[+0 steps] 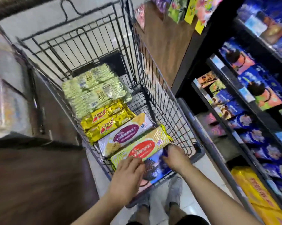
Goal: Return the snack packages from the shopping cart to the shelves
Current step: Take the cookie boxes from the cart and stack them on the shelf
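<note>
The blue package [154, 168] lies flat at the near end of the shopping cart [161, 88], close to the handle-side wall. Its long axis runs across the cart's width, parallel to the packs beyond it. Its far long edge looks tucked under the green-and-gold package [141, 146] with the red oval, though blur makes that overlap hard to confirm. Both hands are already on it, one at each end. The right hand [174, 158] is at the end nearer the cart's right wall, fingers curled round that end in what looks like a grip. The left hand [128, 172] lies flat with fingers fairly straight and spread, covering the package's left part and touching the green-and-gold package's near edge. The shelves [244, 101], stocked with similar blue packs, stand just beside the cart on the right. The lift therefore likely goes up and to the right, led by the right hand, which is nearer.
</note>
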